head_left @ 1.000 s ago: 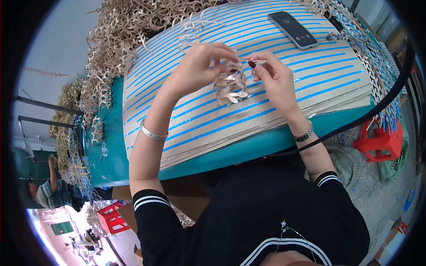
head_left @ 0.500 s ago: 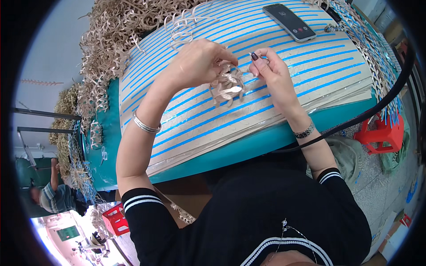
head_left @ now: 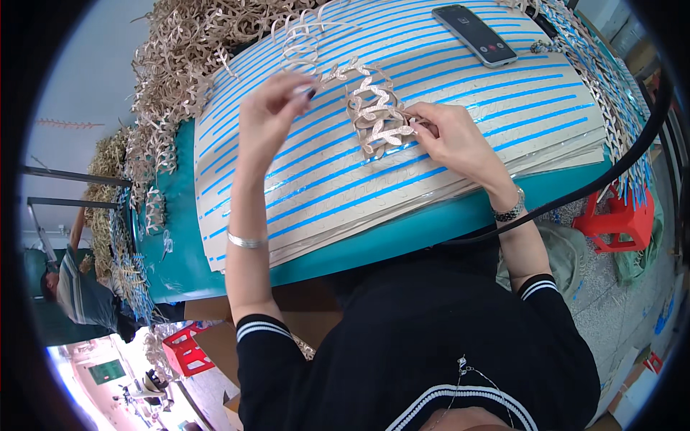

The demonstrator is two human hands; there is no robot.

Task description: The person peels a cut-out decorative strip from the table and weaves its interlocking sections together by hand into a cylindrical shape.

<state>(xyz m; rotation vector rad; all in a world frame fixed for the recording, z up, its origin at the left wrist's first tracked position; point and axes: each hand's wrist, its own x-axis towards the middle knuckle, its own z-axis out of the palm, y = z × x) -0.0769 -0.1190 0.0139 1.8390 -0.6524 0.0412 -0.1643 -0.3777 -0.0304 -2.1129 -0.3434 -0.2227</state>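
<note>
A coiled, leafy, pale gold strip [head_left: 375,108] hangs in loops above the blue-striped sheets. My right hand [head_left: 456,140] pinches one side of it between thumb and fingers. On the other side, my left hand [head_left: 269,118] is raised and slightly blurred, its thumb and fingers drawn together where the loose end of the strip reaches them. Underneath lies a stack of beige sheets [head_left: 302,233] with blue lines, on a green table [head_left: 180,269]. Beyond my left hand sits a loosely curled plain pale strip [head_left: 300,49].
A heap of leafy strips [head_left: 176,65] covers the far left, with more along the right edge [head_left: 607,108]. A phone [head_left: 474,36] lies at the far right of the sheets. A black cable [head_left: 575,197] crosses the right side, near a red stool [head_left: 622,223]. Another person [head_left: 83,287] is at left.
My left hand has moved left and nearer, away from my right hand. The bunched leafy strip has opened into wider loops, with one end drawn out leftward. My right hand has turned and lowered slightly.
</note>
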